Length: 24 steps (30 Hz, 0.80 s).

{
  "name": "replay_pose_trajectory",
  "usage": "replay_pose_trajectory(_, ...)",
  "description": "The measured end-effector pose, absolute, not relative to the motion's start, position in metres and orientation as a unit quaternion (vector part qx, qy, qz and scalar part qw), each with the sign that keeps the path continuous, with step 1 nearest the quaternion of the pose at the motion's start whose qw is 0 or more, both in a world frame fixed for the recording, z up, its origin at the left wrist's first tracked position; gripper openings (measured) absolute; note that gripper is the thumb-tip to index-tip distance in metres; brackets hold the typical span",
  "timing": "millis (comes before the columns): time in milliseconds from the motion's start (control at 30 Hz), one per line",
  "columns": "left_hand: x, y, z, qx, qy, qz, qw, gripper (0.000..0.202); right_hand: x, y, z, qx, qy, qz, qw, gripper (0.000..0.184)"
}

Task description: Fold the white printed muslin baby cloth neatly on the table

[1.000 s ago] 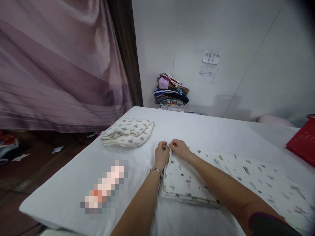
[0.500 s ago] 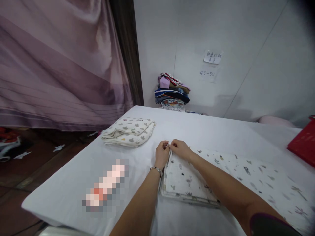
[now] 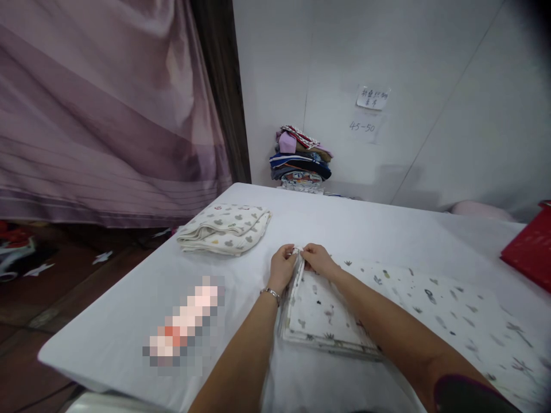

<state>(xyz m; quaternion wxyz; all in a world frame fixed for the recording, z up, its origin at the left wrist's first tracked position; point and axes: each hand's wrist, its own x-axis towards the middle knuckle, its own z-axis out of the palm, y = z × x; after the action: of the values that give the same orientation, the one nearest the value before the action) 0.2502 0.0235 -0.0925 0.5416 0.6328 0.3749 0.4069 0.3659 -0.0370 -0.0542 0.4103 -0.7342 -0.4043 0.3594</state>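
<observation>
A white cloth [image 3: 316, 307] printed with small grey plants and animals lies on the table, its left part folded in several layers and the rest stretching to the right. At its far left corner my left hand [image 3: 283, 267], with a bracelet at the wrist, pinches the layered edge. My right hand [image 3: 317, 261] is closed on the same corner, close beside the left, fingertips almost touching it. The corner is raised slightly between the two hands. Fingers partly hide the edge they grip.
Beyond my left hand lies a folded white cloth with grey cloud-like prints [image 3: 228, 229]. A pixelated pinkish object [image 3: 189, 321] is on the white table [image 3: 107, 321]. Folded clothes [image 3: 301, 160] are stacked by the wall. A red item [image 3: 529, 246] stands at right; a pink curtain [image 3: 107, 115] hangs left.
My hands have moved slightly apart at the corner, and the cloth's edge between them is lifted a little more. The other things stay where they were.
</observation>
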Motion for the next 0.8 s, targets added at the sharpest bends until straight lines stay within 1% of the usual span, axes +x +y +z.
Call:
replay_pose_trajectory(100,0.252,0.021,-0.092,0.626,0.398,0.412,0.529,0.031,0.365,-0.037,-0.057,-0.745,-0.373,0.355,0.425,0.011)
replay_pose_trajectory(200,0.253,0.019,-0.09,0.609,0.422,0.415,0.528,0.031,0.362,-0.038,-0.059,-0.746,-0.382,0.343,0.425,0.01)
replay_pose_trajectory(267,0.253,0.018,-0.087,0.592,0.439,0.414,0.535,0.03,0.361,-0.039,-0.06,-0.75,-0.431,0.296,0.404,0.009)
replay_pose_trajectory(367,0.252,0.019,-0.085,0.587,0.436,0.416,0.54,0.03,0.358,-0.038,-0.059,-0.767,-0.509,0.192,0.341,0.011)
replay_pose_trajectory(467,0.25,0.021,-0.086,0.594,0.401,0.427,0.552,0.031,0.356,-0.037,-0.056,-0.779,-0.522,0.157,0.311,0.014)
replay_pose_trajectory(533,0.25,0.023,-0.089,0.588,0.385,0.43,0.567,0.03,0.356,-0.037,-0.055,-0.776,-0.513,0.184,0.318,0.015)
replay_pose_trajectory(700,0.25,0.03,-0.096,0.569,0.389,0.423,0.589,0.026,0.356,-0.038,-0.061,-0.747,-0.458,0.316,0.365,0.013)
replay_pose_trajectory(800,0.249,0.033,-0.096,0.561,0.394,0.411,0.601,0.025,0.353,-0.039,-0.064,-0.729,-0.434,0.366,0.383,0.02)
